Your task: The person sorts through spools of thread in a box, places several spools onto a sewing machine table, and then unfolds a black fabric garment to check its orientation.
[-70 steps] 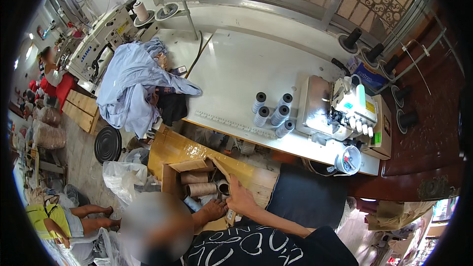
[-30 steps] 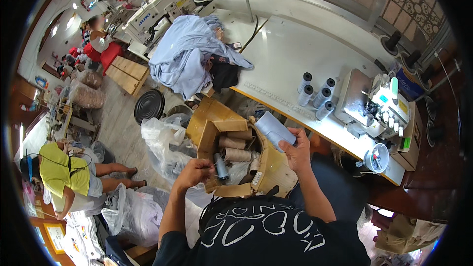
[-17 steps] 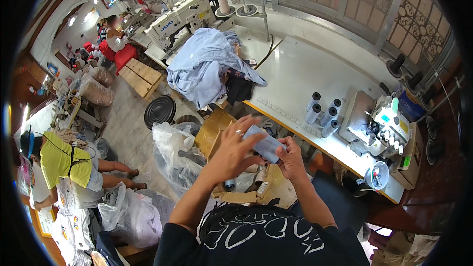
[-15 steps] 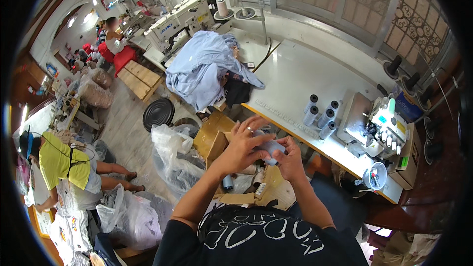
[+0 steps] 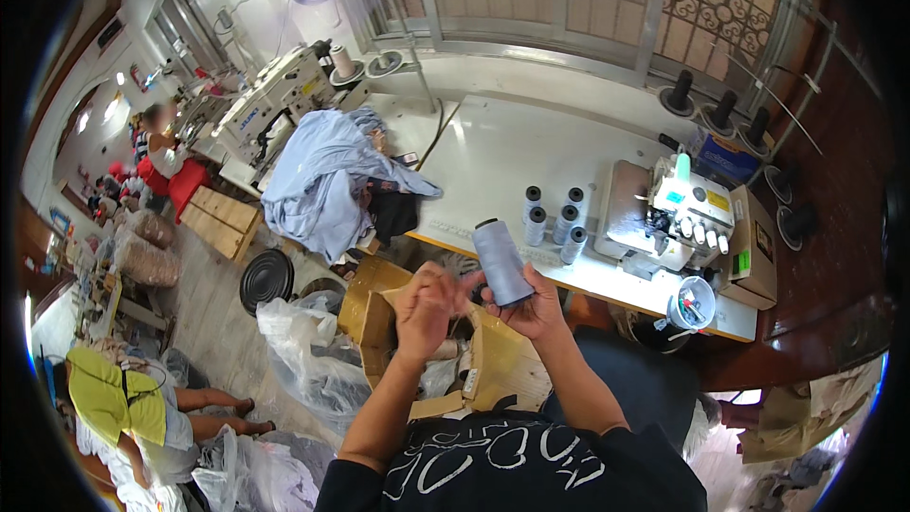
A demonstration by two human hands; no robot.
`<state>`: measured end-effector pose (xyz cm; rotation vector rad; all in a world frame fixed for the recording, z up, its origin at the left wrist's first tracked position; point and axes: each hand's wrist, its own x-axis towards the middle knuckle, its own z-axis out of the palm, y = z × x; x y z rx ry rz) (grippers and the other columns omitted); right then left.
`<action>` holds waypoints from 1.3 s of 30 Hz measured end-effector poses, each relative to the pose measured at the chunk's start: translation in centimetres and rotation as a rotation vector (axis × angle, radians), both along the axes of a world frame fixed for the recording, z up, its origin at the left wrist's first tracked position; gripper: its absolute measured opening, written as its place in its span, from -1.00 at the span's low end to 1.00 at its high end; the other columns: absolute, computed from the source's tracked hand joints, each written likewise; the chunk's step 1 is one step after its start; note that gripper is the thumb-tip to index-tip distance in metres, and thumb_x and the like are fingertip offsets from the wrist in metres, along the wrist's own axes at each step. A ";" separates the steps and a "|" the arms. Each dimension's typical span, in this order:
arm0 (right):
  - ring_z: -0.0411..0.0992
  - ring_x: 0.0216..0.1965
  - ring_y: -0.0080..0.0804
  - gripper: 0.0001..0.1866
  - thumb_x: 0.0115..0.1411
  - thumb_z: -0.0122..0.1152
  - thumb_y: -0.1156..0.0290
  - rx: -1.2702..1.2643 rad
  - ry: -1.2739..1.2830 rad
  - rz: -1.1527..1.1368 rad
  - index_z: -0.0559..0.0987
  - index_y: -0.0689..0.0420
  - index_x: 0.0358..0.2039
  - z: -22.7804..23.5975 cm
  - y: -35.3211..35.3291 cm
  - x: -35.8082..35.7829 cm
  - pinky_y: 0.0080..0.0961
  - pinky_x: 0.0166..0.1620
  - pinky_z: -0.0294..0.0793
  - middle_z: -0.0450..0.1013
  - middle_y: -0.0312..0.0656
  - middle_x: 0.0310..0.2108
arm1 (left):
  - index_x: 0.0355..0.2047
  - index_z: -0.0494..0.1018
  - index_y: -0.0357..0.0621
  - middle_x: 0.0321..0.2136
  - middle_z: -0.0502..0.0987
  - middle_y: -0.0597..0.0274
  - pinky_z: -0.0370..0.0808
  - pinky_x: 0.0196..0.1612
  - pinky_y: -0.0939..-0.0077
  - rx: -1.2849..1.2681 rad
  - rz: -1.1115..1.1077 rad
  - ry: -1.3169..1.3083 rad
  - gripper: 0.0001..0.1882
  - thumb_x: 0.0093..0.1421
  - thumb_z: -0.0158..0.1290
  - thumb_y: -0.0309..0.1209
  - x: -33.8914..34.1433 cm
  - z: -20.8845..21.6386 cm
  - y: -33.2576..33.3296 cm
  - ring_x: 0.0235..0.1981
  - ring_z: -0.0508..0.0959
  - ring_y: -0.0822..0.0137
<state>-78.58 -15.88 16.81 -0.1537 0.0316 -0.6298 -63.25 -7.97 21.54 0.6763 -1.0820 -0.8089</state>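
The right hand holds a grey thread cone upright, its grip closed around the cone's lower end, so the cone stands in the air just in front of the worktop edge and above an open cardboard box. The left hand is beside the right, fingers curled in a narrow grip close to the base of the cone; whether it pinches a thread end cannot be told. Past the cone, on the worktop, stand four more grey spools in a cluster, and to their right a white overlock machine with a small cup of bits at the worktop's near edge. Left of the cone a heap of blue cloth hangs over the worktop's end, with a second sewing machine behind it. Below the box lie clear plastic bags on the floor and a round black lid. Far left of the cone, a person in a yellow top sits on the floor.
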 end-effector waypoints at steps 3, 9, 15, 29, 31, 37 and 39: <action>0.42 -0.23 -0.13 -0.28 -0.08 0.24 0.25 -0.209 0.100 -0.073 0.17 0.20 0.06 -0.3 0.0 -1.4 -0.31 -0.28 0.46 0.32 0.15 -0.12 | -0.58 0.21 -0.15 -0.60 0.20 0.35 0.07 -0.62 0.68 0.175 -0.126 0.217 -0.73 0.18 -0.08 -0.29 2.2 -0.9 1.9 -0.67 0.11 0.54; 0.47 -0.45 -0.14 -0.19 -0.26 0.28 0.37 -0.267 0.111 0.067 0.17 0.29 0.05 -3.1 0.2 -6.0 -0.32 -0.42 0.50 0.33 0.11 -0.20 | -0.53 0.26 -0.15 -0.63 0.19 0.39 0.04 -0.63 0.72 0.216 0.134 -0.203 -0.72 0.21 -0.09 -0.23 4.9 -2.0 3.0 -0.67 0.13 0.58; 0.39 -0.23 -0.20 -0.26 -0.28 0.26 0.42 -0.275 0.244 -0.571 0.23 0.24 -0.01 -3.9 -1.5 -11.8 -0.30 -0.27 0.51 0.34 -0.01 -0.23 | -0.42 0.37 -0.17 -0.64 0.40 0.31 0.24 -0.61 0.55 0.811 0.200 -0.796 -0.72 0.18 -0.08 -0.18 11.7 -4.1 6.2 -0.67 0.35 0.44; 0.32 -0.20 -0.24 -0.39 -0.29 0.36 0.56 -0.742 1.559 -1.231 0.30 0.21 -0.16 -16.7 -10.6 -12.4 -0.36 -0.13 0.32 0.30 -0.11 -0.26 | -0.06 0.33 -0.11 -0.31 0.47 -0.01 0.30 -0.17 0.18 0.529 0.044 -1.404 -0.57 0.03 0.05 -0.32 3.8 -0.4 0.7 -0.24 0.43 -0.01; 0.28 -0.18 -0.10 -0.37 -0.28 0.38 0.51 -0.824 1.731 -1.228 0.29 0.22 -0.15 -16.5 -10.4 -11.4 -0.28 -0.12 0.28 0.28 -0.03 -0.26 | -0.07 0.32 -0.15 -0.38 0.47 -0.01 0.32 -0.22 0.21 0.558 -0.053 -1.388 -0.57 0.03 0.06 -0.33 3.4 -0.6 0.7 -0.29 0.45 0.00; 0.23 -0.15 0.03 -0.40 -0.20 0.33 0.44 -0.975 2.051 -1.049 0.29 0.24 -0.12 -16.2 -8.4 -12.1 -0.19 -0.08 0.23 0.27 0.05 -0.24 | -0.10 0.33 -0.17 -0.44 0.46 0.00 0.33 -0.27 0.23 0.494 -0.161 -1.335 -0.59 0.03 0.06 -0.33 2.9 -1.9 0.4 -0.34 0.45 0.02; 0.23 -0.15 0.03 -0.45 -0.15 0.27 0.45 -0.972 2.114 -1.029 0.29 0.26 -0.11 -15.6 -7.9 -13.1 -0.19 -0.07 0.23 0.29 0.06 -0.23 | -0.10 0.33 -0.17 -0.43 0.46 0.00 0.33 -0.26 0.24 0.517 -0.169 -1.334 -0.60 0.03 0.06 -0.33 2.6 -2.0 -0.1 -0.33 0.45 0.02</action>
